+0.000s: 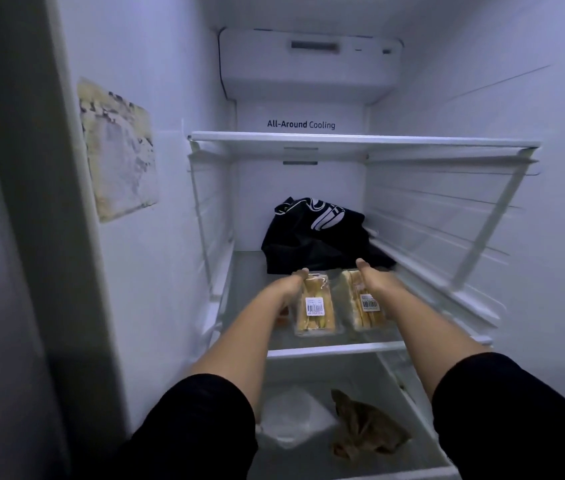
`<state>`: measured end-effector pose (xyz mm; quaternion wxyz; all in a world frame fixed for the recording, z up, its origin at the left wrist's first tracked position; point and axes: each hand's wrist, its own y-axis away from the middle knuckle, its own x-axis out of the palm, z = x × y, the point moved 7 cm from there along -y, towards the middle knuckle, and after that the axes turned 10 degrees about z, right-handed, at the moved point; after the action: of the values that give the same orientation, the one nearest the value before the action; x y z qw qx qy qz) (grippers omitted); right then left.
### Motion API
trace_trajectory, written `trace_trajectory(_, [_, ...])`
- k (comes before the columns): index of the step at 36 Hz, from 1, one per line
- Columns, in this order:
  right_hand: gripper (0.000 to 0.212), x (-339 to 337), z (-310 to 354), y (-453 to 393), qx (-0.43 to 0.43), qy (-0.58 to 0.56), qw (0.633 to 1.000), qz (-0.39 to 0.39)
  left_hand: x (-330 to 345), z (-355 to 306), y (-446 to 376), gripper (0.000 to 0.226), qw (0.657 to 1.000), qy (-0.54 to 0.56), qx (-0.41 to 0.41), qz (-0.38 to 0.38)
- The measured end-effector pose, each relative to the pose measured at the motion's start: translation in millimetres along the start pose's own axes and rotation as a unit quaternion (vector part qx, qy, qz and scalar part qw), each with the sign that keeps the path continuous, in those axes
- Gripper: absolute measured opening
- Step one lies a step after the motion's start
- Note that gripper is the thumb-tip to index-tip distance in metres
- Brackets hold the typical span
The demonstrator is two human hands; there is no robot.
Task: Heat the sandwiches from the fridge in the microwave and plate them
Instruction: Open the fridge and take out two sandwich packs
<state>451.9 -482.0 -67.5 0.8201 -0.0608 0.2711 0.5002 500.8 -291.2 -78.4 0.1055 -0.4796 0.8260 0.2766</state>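
Two sandwiches in clear plastic packs with barcode labels lie side by side on the middle glass shelf (326,349) of the open fridge. My left hand (293,284) grips the left sandwich pack (315,308) from its left side, thumb over its far end. My right hand (369,277) grips the right sandwich pack (366,303) from its right side, thumb up at the far end. Both arms reach in from below; the fingers are mostly hidden behind the packs.
A black bag with white lettering (315,233) sits at the back of the same shelf, just behind the packs. On the level below lie a white plastic bag (291,417) and a brown paper bag (364,431). An upper shelf (360,140) spans overhead.
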Motion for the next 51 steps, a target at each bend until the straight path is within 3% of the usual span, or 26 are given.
trace_trajectory(13, [0.082, 14, -17, -11, 0.037, -0.101, 0.994, 0.033, 10, 1, -21, 0.056, 0.995, 0.069, 0.048, 0.045])
trace_trajectory(25, [0.061, 24, -17, -7, 0.009, -0.147, 0.982, 0.116, 13, -10, -13, 0.048, 0.987, 0.128, 0.090, 0.033])
trace_trajectory(29, [0.089, 25, -23, -11, 0.003, -0.169, 0.979, 0.114, 15, -9, -7, 0.049, 0.984, 0.151, 0.087, 0.047])
trace_trajectory(33, [0.072, 26, -15, 9, -0.008, -0.181, 0.976, 0.121, 17, -5, -1, 0.050, 0.978, 0.176, 0.091, 0.070])
trace_trajectory(37, [0.069, 21, -13, 20, -0.016, -0.180, 0.976, 0.121, 14, -1, 13, 0.048, 0.972, 0.202, 0.102, 0.063])
trace_trajectory(44, [0.089, 14, -10, 47, -0.028, -0.203, 0.972, 0.117, 10, -2, 49, 0.046, 0.967, 0.219, 0.118, 0.052])
trace_trajectory(51, [0.046, 8, -3, 99, -0.048, -0.239, 0.960, 0.135, 4, 4, 97, 0.050, 0.963, 0.237, 0.126, 0.042])
